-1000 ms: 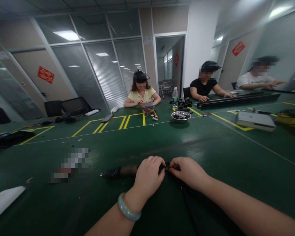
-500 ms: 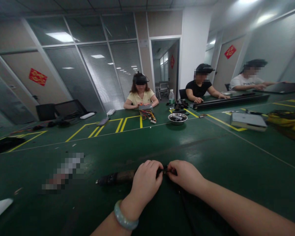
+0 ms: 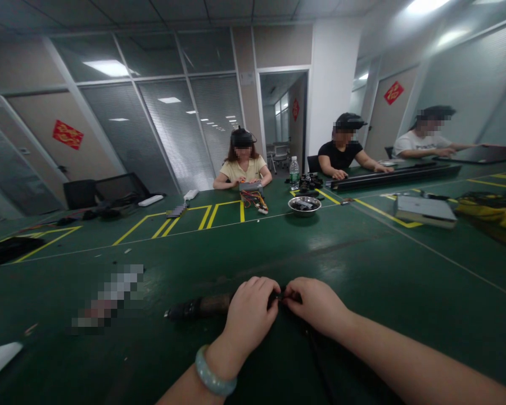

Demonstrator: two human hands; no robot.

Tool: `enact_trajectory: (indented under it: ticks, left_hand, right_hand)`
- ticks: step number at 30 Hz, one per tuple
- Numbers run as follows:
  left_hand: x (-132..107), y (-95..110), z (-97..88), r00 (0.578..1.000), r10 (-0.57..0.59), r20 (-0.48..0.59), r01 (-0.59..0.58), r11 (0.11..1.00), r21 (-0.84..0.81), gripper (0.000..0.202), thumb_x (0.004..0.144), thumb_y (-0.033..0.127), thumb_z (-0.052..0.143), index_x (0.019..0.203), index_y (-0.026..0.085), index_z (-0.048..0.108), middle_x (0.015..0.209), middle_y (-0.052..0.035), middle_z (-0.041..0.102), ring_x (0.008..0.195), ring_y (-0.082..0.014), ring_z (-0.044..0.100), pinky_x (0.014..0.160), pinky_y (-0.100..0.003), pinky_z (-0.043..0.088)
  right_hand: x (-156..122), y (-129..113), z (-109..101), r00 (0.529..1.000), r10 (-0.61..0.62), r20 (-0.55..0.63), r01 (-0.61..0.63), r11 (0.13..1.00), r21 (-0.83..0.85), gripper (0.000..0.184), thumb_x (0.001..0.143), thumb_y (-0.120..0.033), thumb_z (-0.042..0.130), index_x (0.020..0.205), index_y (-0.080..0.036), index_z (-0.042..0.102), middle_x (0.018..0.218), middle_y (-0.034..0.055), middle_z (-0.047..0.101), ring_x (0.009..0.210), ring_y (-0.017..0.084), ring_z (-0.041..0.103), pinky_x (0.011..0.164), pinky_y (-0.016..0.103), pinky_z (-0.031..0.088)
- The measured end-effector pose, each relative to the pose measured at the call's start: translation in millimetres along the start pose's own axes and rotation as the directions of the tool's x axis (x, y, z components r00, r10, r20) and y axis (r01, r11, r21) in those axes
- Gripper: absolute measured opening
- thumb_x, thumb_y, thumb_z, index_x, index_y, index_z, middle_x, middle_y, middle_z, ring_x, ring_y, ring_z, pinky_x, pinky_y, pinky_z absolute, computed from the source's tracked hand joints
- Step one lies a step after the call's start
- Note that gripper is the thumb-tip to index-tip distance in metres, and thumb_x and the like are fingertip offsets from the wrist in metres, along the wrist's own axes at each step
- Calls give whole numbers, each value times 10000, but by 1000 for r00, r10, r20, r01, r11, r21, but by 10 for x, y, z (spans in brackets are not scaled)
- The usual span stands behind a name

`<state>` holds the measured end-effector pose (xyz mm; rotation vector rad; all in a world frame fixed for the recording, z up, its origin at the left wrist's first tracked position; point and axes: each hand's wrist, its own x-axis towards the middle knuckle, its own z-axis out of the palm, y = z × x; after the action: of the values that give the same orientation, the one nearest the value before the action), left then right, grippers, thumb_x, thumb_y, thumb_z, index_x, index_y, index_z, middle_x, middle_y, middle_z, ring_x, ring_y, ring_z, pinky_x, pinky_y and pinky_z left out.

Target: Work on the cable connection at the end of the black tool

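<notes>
A dark, tube-shaped tool with a short metal tip, which looks like an electric screwdriver (image 3: 200, 307), lies on the green tabletop with its tip to the left. My left hand (image 3: 253, 309) is closed over its rear end and hides that part. Close beside it, my right hand (image 3: 318, 304) pinches at the tail end, fingertips nearly meeting the left ones. What the right fingers hold is small, dark and mostly covered. A black cord (image 3: 316, 351) runs from below the right hand toward the front edge.
A blurred-out flat item (image 3: 109, 295) lies left of the tool. Farther back stand a metal bowl (image 3: 305, 206) with dark parts, a water bottle (image 3: 294, 173), a bundle of coloured wires (image 3: 255, 199) and a grey box (image 3: 425, 210). Several people sit across the table.
My right fingertips have shifted slightly at the tool's tail end, curling a little more. The left hand and the tool stay in place.
</notes>
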<state>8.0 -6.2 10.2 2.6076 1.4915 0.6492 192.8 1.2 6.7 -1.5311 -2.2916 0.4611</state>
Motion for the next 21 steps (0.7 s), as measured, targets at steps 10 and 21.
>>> enact_trajectory:
  ticks: [10, 21]
  left_hand:
    - [-1, -9, 10, 1000, 5, -6, -6, 1000, -29, 176, 803, 138, 595, 944, 244, 592, 969, 7, 626, 933, -196, 545, 812, -346, 406]
    - [-3, -18, 0, 999, 33, 12, -33, 999, -1, 115, 837, 163, 609, 914, 249, 609, 978, 11, 634, 946, -190, 550, 817, -332, 416]
  right_hand:
    - [-4, 6, 12, 1000, 15, -16, -15, 1000, 13, 147, 839, -305, 572, 868, -251, 705, 855, 1, 691, 779, 163, 605, 640, 243, 380]
    - [12, 43, 33, 999, -31, -22, 33, 994, 103, 143, 840, -318, 592, 876, -255, 715, 836, -7, 703, 762, 160, 615, 659, 235, 403]
